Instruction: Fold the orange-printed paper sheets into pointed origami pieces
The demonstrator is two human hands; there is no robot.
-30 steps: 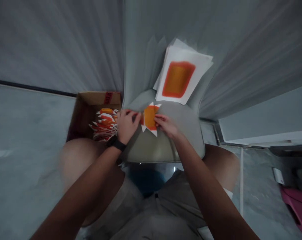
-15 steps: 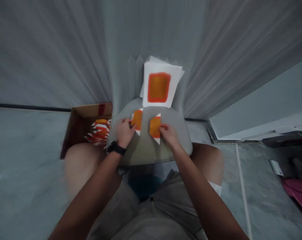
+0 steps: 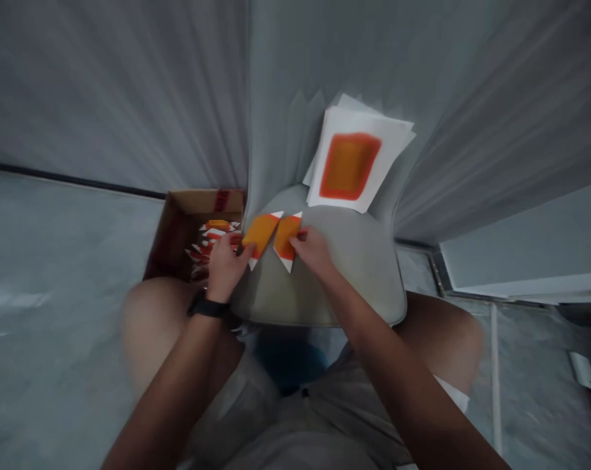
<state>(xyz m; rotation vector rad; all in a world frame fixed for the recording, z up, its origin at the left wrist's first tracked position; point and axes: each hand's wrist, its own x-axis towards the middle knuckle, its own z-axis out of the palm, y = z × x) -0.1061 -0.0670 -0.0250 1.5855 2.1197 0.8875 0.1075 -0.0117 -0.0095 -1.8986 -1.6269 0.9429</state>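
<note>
My left hand (image 3: 228, 264) pinches a folded orange paper piece (image 3: 261, 235) with white pointed corners by its left side. Close beside it, another folded paper piece (image 3: 286, 240), also orange with white tips, is gripped at its right edge by the fingertips of my right hand (image 3: 312, 249). Both pieces are over the front left part of the grey chair seat (image 3: 344, 287). Toward the chair back rests a stack of white sheets (image 3: 319, 186), the top one printed with an orange rectangle in a red-orange border. Motion blurs the finer folds.
A cardboard box (image 3: 185, 201) stands on the floor left of the chair, holding several folded orange and white papers (image 3: 217, 234). Pleated grey curtains (image 3: 129, 98) hang behind. A white device (image 3: 583, 371) lies on the floor at far right.
The view has turned, so the chair and sheets appear farther right. Both hands still hold their paper pieces, which have moved left over the seat and closer together.
</note>
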